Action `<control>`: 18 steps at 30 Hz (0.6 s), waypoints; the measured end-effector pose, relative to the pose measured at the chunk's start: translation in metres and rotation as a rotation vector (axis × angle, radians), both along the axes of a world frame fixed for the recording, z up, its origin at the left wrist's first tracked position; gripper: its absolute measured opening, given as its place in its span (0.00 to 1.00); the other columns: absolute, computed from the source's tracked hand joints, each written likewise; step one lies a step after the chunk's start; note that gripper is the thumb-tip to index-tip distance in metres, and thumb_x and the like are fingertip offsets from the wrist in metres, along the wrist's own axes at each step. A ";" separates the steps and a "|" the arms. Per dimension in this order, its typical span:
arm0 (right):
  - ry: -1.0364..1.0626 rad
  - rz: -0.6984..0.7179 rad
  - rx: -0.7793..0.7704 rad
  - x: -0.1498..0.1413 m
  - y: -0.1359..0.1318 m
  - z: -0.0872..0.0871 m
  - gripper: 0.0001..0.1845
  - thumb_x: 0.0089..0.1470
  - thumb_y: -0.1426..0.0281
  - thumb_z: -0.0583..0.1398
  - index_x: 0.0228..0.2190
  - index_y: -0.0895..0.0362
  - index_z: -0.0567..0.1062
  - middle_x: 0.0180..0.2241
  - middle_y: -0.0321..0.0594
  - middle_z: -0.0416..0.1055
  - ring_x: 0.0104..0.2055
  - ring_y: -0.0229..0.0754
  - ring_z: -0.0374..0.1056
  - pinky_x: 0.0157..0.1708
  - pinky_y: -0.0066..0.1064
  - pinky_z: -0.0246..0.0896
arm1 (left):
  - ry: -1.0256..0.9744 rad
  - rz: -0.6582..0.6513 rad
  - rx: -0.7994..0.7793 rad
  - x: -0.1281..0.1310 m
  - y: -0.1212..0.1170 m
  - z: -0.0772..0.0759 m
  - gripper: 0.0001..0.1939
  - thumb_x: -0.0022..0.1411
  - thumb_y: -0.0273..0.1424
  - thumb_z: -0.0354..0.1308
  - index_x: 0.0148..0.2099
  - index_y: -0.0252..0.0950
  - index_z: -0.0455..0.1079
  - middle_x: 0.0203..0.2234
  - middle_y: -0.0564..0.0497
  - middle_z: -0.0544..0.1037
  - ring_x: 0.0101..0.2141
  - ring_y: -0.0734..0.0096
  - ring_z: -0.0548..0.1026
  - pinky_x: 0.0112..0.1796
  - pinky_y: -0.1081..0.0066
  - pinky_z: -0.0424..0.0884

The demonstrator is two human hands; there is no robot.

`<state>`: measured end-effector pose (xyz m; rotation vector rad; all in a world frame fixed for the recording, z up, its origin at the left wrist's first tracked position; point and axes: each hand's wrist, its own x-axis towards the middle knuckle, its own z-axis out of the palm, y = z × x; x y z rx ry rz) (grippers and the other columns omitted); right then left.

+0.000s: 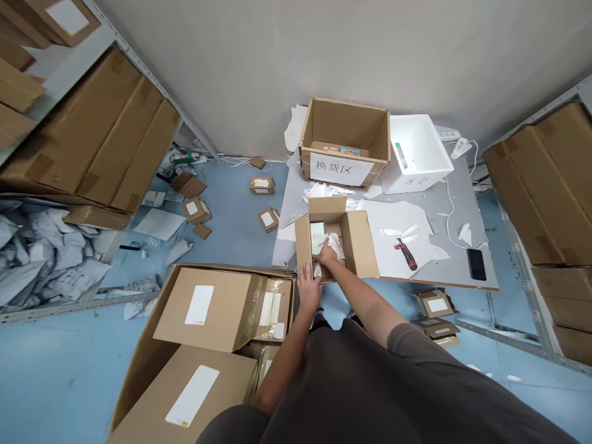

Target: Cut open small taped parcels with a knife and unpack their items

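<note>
An open cardboard box stands at the front edge of the grey table, its flaps folded outward. My left hand grips the near left corner of this box, fingers over the edge. Inside it, my right hand is closed on crumpled white paper; its fingertips are partly hidden. A pale green and white carton lies in the box, just beyond my right hand. To the right, a red and black utility knife rests on a sheet of white paper.
Behind stand a labelled cardboard box and a white foam bin. A phone lies near the table's right corner. A large carton with taped boxes is at my left. Shelves flank both sides; small boxes litter the floor.
</note>
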<state>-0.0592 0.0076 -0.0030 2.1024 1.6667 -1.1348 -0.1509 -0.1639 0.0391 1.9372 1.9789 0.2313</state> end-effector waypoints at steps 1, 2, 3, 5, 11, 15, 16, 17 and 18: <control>-0.019 -0.004 0.012 0.000 0.001 -0.003 0.71 0.51 0.54 0.74 0.77 0.65 0.40 0.61 0.67 0.73 0.63 0.59 0.74 0.59 0.40 0.68 | -0.006 0.001 -0.004 0.000 0.000 -0.001 0.09 0.62 0.26 0.69 0.46 0.38 0.82 0.79 0.42 0.52 0.72 0.31 0.59 0.64 0.36 0.65; -0.038 -0.009 0.030 0.001 0.002 -0.006 0.72 0.50 0.54 0.74 0.77 0.65 0.39 0.62 0.68 0.72 0.63 0.60 0.73 0.59 0.42 0.68 | -0.009 -0.002 -0.008 -0.001 -0.001 -0.001 0.09 0.63 0.27 0.69 0.46 0.38 0.82 0.79 0.42 0.52 0.72 0.31 0.59 0.64 0.36 0.64; -0.057 -0.015 0.054 0.002 0.002 -0.008 0.72 0.50 0.54 0.74 0.77 0.65 0.40 0.62 0.69 0.71 0.63 0.61 0.73 0.60 0.43 0.68 | -0.011 -0.006 -0.011 0.000 -0.001 -0.002 0.08 0.63 0.27 0.69 0.45 0.38 0.82 0.79 0.41 0.53 0.72 0.31 0.59 0.64 0.36 0.64; -0.088 -0.031 0.093 0.004 0.002 -0.012 0.69 0.52 0.55 0.73 0.77 0.66 0.41 0.64 0.72 0.67 0.65 0.63 0.71 0.61 0.46 0.67 | -0.008 -0.016 -0.013 0.001 -0.001 -0.003 0.07 0.64 0.28 0.68 0.44 0.38 0.82 0.79 0.40 0.53 0.72 0.32 0.59 0.64 0.37 0.64; -0.115 -0.121 0.066 0.002 -0.002 -0.020 0.57 0.53 0.60 0.73 0.71 0.71 0.55 0.59 0.71 0.72 0.63 0.62 0.73 0.60 0.45 0.69 | 0.016 -0.022 0.023 0.006 -0.001 -0.006 0.07 0.62 0.28 0.70 0.44 0.38 0.82 0.78 0.41 0.56 0.72 0.31 0.60 0.62 0.40 0.68; -0.134 -0.146 0.145 0.002 -0.003 -0.019 0.46 0.53 0.61 0.74 0.64 0.68 0.65 0.61 0.70 0.70 0.61 0.61 0.74 0.59 0.43 0.71 | 0.025 -0.012 0.028 0.008 -0.002 -0.007 0.08 0.62 0.28 0.70 0.45 0.40 0.83 0.78 0.43 0.55 0.72 0.31 0.60 0.63 0.36 0.66; -0.136 -0.148 0.157 0.003 -0.003 -0.017 0.45 0.52 0.60 0.74 0.63 0.67 0.66 0.62 0.70 0.69 0.61 0.61 0.74 0.59 0.43 0.71 | 0.025 -0.004 0.023 0.008 -0.001 -0.007 0.09 0.62 0.28 0.70 0.46 0.40 0.83 0.78 0.44 0.54 0.72 0.31 0.59 0.64 0.35 0.65; -0.133 -0.149 0.158 0.005 -0.002 -0.014 0.44 0.51 0.60 0.74 0.62 0.66 0.66 0.62 0.70 0.69 0.61 0.61 0.75 0.58 0.43 0.71 | 0.022 0.006 0.017 0.009 -0.001 -0.007 0.10 0.62 0.27 0.70 0.47 0.40 0.83 0.79 0.43 0.54 0.73 0.31 0.58 0.64 0.34 0.64; -0.126 -0.149 0.154 0.007 -0.001 -0.010 0.45 0.50 0.60 0.75 0.61 0.65 0.67 0.62 0.70 0.69 0.60 0.61 0.75 0.58 0.43 0.72 | 0.016 0.015 0.013 0.009 -0.001 -0.006 0.10 0.62 0.27 0.70 0.47 0.39 0.83 0.79 0.43 0.53 0.73 0.31 0.58 0.65 0.34 0.63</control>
